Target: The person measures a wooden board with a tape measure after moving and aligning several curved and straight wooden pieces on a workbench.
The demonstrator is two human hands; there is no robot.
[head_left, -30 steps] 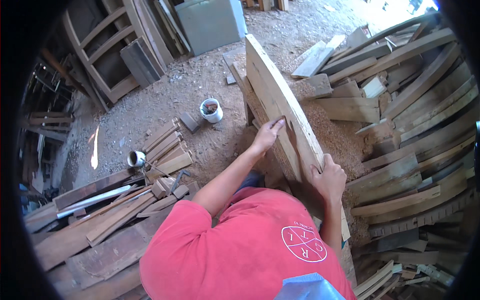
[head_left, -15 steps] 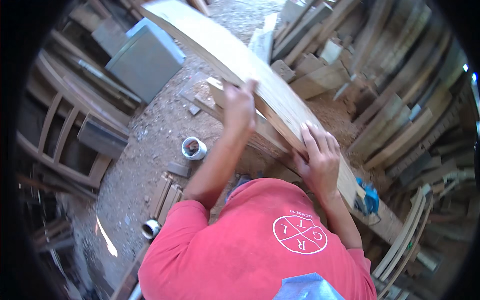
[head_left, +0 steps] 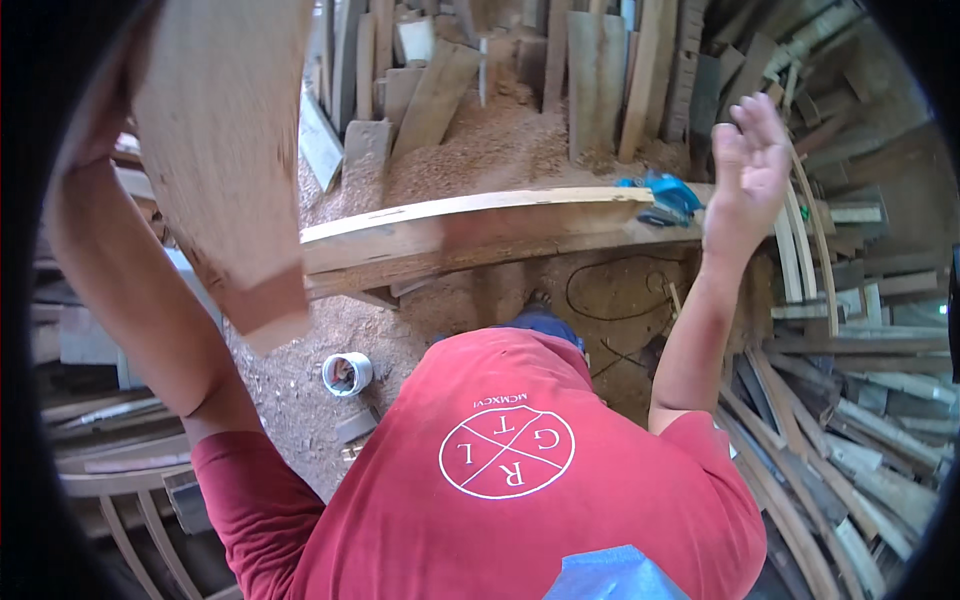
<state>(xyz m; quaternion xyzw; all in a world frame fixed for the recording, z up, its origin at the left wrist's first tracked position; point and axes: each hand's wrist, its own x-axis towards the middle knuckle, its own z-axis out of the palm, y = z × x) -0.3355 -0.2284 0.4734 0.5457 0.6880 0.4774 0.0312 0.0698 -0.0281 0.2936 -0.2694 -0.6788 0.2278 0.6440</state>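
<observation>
A broad wooden plank (head_left: 215,150) stands up close at the upper left, its lower end hanging over the ground. My left hand (head_left: 92,140) grips the plank's left edge; its fingers are partly hidden by shadow and by the wood. My right hand (head_left: 748,180) is raised on the right side, fingers apart, holding nothing. Below and left of that hand, a blue power tool (head_left: 668,198) rests at the right end of a long curved wooden beam (head_left: 480,235). The beam crosses in front of me, with a pale upper edge.
A white bucket (head_left: 347,374) with small items inside sits on the dirt floor. A dark cord (head_left: 600,315) loops below the beam. Upright boards (head_left: 597,85) and sawdust (head_left: 470,160) lie beyond it. Stacked timber (head_left: 850,440) fills the right; curved wooden frames (head_left: 145,520) lie at lower left.
The plank has swung up and left in my left hand. My right hand has let go of the wood and lifted to the right. My view has turned rightward.
</observation>
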